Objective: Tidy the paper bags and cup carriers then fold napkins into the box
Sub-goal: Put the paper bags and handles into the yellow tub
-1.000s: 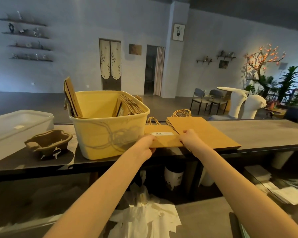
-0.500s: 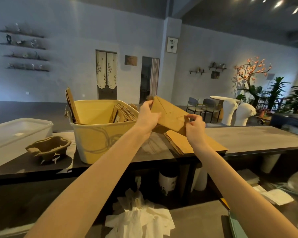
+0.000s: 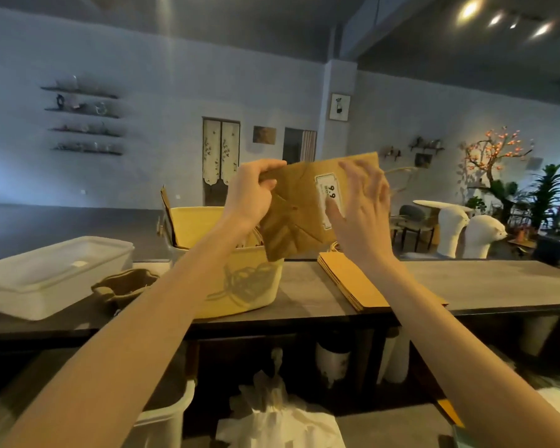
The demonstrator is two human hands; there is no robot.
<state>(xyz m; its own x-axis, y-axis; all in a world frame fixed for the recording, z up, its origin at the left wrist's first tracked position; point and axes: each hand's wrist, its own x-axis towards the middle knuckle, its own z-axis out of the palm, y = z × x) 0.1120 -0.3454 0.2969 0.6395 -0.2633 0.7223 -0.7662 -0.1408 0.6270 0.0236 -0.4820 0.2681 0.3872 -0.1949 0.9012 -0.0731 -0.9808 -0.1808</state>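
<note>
Folded paper bag (image 3: 299, 218), mid-frame: left hand (image 3: 251, 194) fingers pinch it, right hand (image 3: 362, 208) fingers spread. Bag stack (image 3: 353, 282) unfiled (napkins pending).

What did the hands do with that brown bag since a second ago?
Both hands lifted the paper bag off the counter stack into the air. The left hand grips its corner; the right hand now touches it with straight fingers. The yellow bin stayed put.

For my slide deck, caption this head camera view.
Left hand grips a folded brown paper bag above the yellow plastic tub; right hand touches its white label.
</note>
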